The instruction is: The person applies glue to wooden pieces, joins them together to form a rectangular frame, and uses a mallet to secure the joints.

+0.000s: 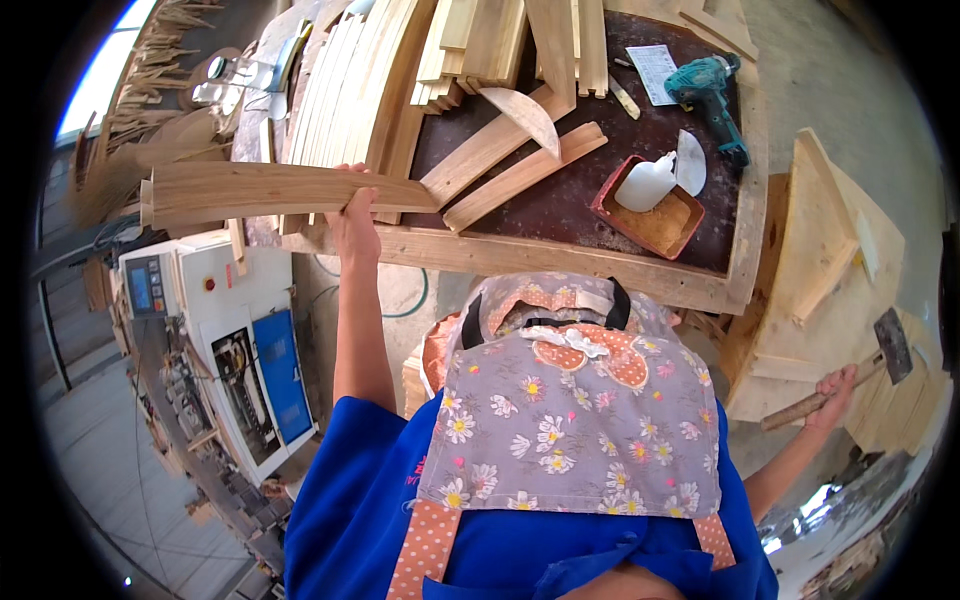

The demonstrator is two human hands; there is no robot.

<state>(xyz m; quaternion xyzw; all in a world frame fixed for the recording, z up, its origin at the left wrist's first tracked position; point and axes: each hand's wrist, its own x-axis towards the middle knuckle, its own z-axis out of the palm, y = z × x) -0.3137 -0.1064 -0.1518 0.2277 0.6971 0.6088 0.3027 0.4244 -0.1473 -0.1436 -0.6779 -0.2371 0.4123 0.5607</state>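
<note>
My left hand grips the right end of a long, flat wooden board and holds it out to the left, above the bench's front left corner. My right hand is down at my right side, closed on the wooden handle of a hammer whose dark metal head points up and to the right. Between my arms I see my flowered apron over a blue shirt.
The dark-topped workbench carries stacked wooden slats, curved wood pieces, a red tray with a white bottle, a teal cordless drill and a paper sheet. A pale wooden frame stands to the right, a white and blue machine to the left.
</note>
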